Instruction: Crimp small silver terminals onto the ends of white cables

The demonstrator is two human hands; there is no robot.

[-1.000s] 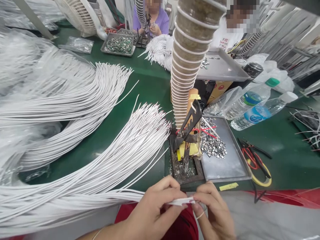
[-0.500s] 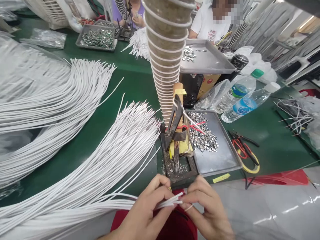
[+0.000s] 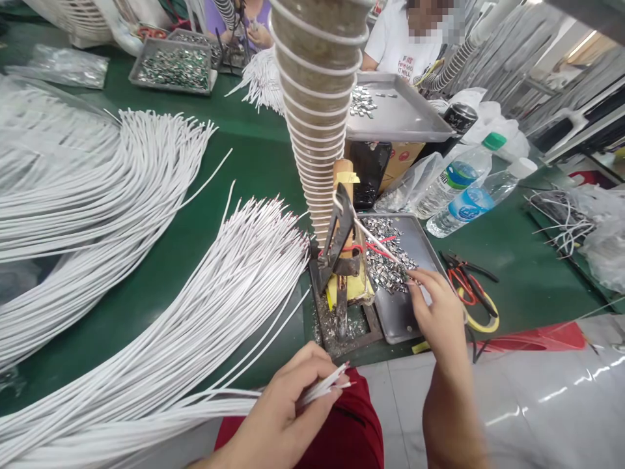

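Apparently during pick-up, the right hand (image 3: pixel 437 312), its grip indiscernible, was at the metal pieces (image 3: pixel 388 277) in the tray (image 3: pixel 398 319); the left hand (image 3: pixel 295 394) held white wires (image 3: pixel 323 387). Next called for isolating one piece.

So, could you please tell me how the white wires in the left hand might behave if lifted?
The white wires would probably bend, as their lengths curve. Their ends seem fairly stiff, standing straight beyond the left hand.

Left fingers (image 3: pixel 315 413) hold white wires (image 3: pixel 323 387) — right fingers (image 3: pixel 430 280) by metal pieces (image 3: pixel 388 275).
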